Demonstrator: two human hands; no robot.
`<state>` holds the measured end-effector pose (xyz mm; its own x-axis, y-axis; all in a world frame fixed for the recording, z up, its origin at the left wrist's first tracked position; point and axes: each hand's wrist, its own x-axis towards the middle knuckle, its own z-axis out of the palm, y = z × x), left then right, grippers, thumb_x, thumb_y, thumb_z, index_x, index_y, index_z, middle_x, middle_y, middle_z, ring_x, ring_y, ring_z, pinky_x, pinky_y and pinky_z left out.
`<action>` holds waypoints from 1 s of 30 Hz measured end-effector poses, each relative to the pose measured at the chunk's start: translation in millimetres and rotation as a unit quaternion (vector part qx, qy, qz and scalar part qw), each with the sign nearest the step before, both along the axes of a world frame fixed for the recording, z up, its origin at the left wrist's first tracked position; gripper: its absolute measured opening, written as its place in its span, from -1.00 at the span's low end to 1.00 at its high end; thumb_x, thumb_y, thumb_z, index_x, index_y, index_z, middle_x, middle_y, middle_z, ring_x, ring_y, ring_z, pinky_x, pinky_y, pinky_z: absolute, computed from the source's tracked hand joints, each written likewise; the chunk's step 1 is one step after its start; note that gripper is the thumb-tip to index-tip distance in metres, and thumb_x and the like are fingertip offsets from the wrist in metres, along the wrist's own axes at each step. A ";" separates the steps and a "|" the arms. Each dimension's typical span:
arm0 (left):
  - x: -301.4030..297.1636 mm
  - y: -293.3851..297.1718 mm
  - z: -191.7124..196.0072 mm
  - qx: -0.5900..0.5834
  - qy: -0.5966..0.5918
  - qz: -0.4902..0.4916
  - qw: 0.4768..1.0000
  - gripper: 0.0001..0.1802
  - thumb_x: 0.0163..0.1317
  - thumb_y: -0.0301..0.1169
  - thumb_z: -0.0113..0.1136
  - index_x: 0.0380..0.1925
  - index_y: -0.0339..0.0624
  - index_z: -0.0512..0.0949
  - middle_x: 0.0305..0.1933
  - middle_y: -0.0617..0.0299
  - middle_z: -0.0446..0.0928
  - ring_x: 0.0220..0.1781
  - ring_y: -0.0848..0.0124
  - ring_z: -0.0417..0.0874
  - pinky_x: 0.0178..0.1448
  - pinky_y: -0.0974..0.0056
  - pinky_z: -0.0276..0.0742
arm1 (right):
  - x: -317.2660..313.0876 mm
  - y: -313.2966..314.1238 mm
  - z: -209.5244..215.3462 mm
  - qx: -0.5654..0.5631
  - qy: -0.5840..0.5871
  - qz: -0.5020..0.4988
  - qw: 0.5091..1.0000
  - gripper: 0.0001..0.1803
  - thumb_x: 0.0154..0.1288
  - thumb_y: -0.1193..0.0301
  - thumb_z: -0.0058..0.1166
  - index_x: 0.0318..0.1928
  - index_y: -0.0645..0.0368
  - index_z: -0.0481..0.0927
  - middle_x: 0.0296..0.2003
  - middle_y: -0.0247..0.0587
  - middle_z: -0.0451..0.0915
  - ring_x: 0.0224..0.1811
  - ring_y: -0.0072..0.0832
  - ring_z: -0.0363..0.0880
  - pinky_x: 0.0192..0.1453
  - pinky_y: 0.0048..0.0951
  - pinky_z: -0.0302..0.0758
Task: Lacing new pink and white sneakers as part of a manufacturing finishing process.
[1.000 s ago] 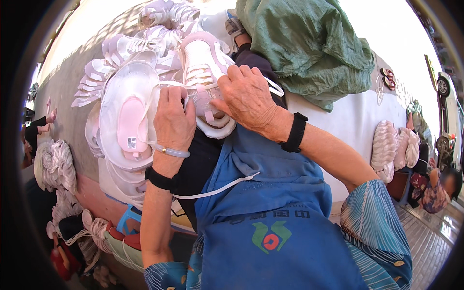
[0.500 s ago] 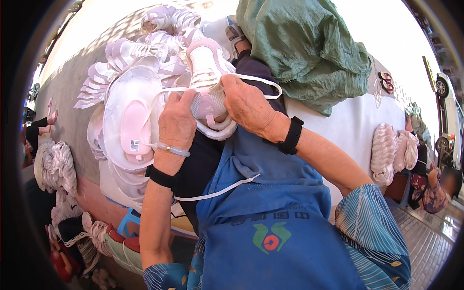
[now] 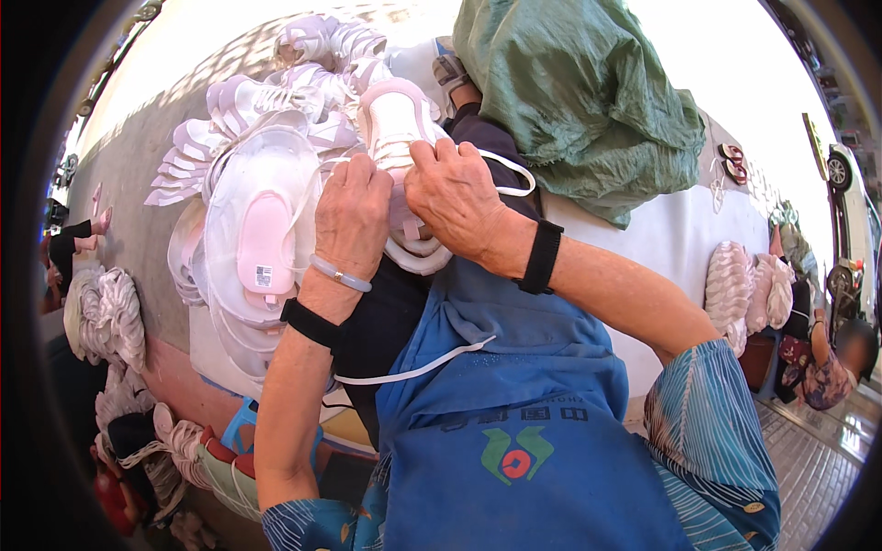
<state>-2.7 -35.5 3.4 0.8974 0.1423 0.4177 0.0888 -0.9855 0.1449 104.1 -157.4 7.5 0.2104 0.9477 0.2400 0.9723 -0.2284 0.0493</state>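
Observation:
I hold a white and pink sneaker point(image 3: 397, 119) in front of my chest, toe pointing away. My left hand point(image 3: 352, 213) grips its left side, fingers curled over the upper. My right hand point(image 3: 452, 197) presses on the shoe's right side beside the left hand. A white lace point(image 3: 511, 169) loops out to the right of the shoe, and another white lace point(image 3: 418, 368) hangs across my blue apron point(image 3: 501, 432). A clear bangle and a black band sit on my left wrist, a black band on my right.
A stack of white and pink shoe soles point(image 3: 260, 230) lies just left of my hands, with more sneakers point(image 3: 326, 46) beyond. A green bag point(image 3: 579, 101) lies on the white table point(image 3: 661, 248) at right. Bundles of shoes point(image 3: 103, 317) sit at left; a person point(image 3: 827, 367) crouches far right.
Both hands have shifted up along the sneaker and drawn closer together. The lace loop on the right has pulled in tighter against the shoe.

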 end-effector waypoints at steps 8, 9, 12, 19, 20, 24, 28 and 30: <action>-24.5 -17.4 17.0 -0.225 -0.085 0.078 0.968 -0.87 0.06 -0.61 0.32 -0.41 -0.30 0.53 -0.36 0.17 0.49 -0.42 0.39 0.56 -0.40 0.34 0.49 | 8.8 -2.7 -6.9 0.001 -0.016 0.077 0.997 -0.80 -0.02 0.31 0.14 -0.47 0.20 0.62 -0.38 -0.20 0.44 -0.28 -0.35 0.46 -0.26 -0.35 0.36; -27.5 -20.2 18.5 -0.273 -0.098 0.091 0.953 -0.87 0.09 -0.60 0.32 -0.40 -0.30 0.54 -0.34 0.18 0.53 -0.44 0.46 0.58 -0.42 0.39 0.51 | 9.4 -6.3 -7.4 0.027 0.009 0.096 0.995 -0.83 -0.02 0.35 0.11 -0.46 0.20 0.57 -0.37 -0.19 0.41 -0.28 -0.36 0.46 -0.24 -0.37 0.37; -39.5 -32.5 12.5 -0.364 -0.089 0.123 0.919 -0.89 0.13 -0.61 0.30 -0.39 -0.31 0.53 -0.35 0.19 0.57 -0.41 0.52 0.59 -0.33 0.42 0.55 | 8.8 -16.3 -8.7 0.062 0.061 0.120 0.989 -0.84 0.00 0.42 0.07 -0.39 0.23 0.49 -0.36 -0.15 0.37 -0.28 -0.32 0.46 -0.16 -0.35 0.41; -45.7 -41.6 11.0 -0.375 -0.075 0.061 0.922 -0.90 0.13 -0.63 0.26 -0.39 -0.32 0.51 -0.38 0.16 0.56 -0.40 0.44 0.61 -0.29 0.39 0.55 | 17.1 -17.5 -13.9 0.066 0.112 0.108 0.986 -0.85 0.02 0.48 0.04 -0.39 0.27 0.41 -0.35 -0.07 0.36 -0.30 -0.21 0.47 -0.18 -0.30 0.47; -45.7 -41.3 7.1 -0.375 -0.079 0.058 0.922 -0.90 0.13 -0.63 0.26 -0.39 -0.32 0.51 -0.38 0.16 0.56 -0.40 0.44 0.61 -0.29 0.39 0.55 | 23.4 -15.6 -18.7 0.064 0.137 0.105 0.983 -0.87 0.04 0.50 0.03 -0.39 0.28 0.40 -0.35 -0.05 0.36 -0.30 -0.18 0.48 -0.19 -0.29 0.48; -51.6 -31.3 -11.8 -0.368 -0.038 0.080 0.926 -0.88 0.09 -0.62 0.27 -0.40 -0.32 0.51 -0.40 0.10 0.55 -0.40 0.32 0.62 -0.25 0.32 0.56 | 28.2 -11.0 -19.4 0.043 0.191 0.104 0.975 -0.91 0.03 0.55 0.05 -0.41 0.32 0.49 -0.34 -0.01 0.42 -0.28 -0.16 0.57 -0.19 -0.27 0.56; -48.6 -34.9 -10.1 -0.377 -0.030 0.072 0.923 -0.88 0.09 -0.61 0.27 -0.40 -0.31 0.51 -0.40 0.11 0.57 -0.38 0.31 0.64 -0.25 0.32 0.56 | 23.5 -18.1 -15.6 0.059 0.203 0.078 0.974 -0.92 0.01 0.57 0.05 -0.43 0.31 0.46 -0.36 -0.02 0.40 -0.25 -0.15 0.54 -0.15 -0.24 0.51; -46.9 -38.0 -13.7 -0.399 -0.048 0.074 0.913 -0.87 0.08 -0.62 0.28 -0.39 -0.31 0.51 -0.40 0.10 0.57 -0.38 0.30 0.64 -0.25 0.31 0.57 | 21.1 -15.2 -12.6 0.077 0.176 0.091 0.977 -0.92 -0.01 0.57 0.04 -0.44 0.28 0.45 -0.37 -0.05 0.39 -0.29 -0.16 0.49 -0.19 -0.23 0.47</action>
<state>-49.6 -73.5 -10.2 0.8088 0.5519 0.2030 0.1618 -0.5407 0.8255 125.1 -172.6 -5.0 0.1371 0.9352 0.3266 0.9482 -0.0285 -0.3164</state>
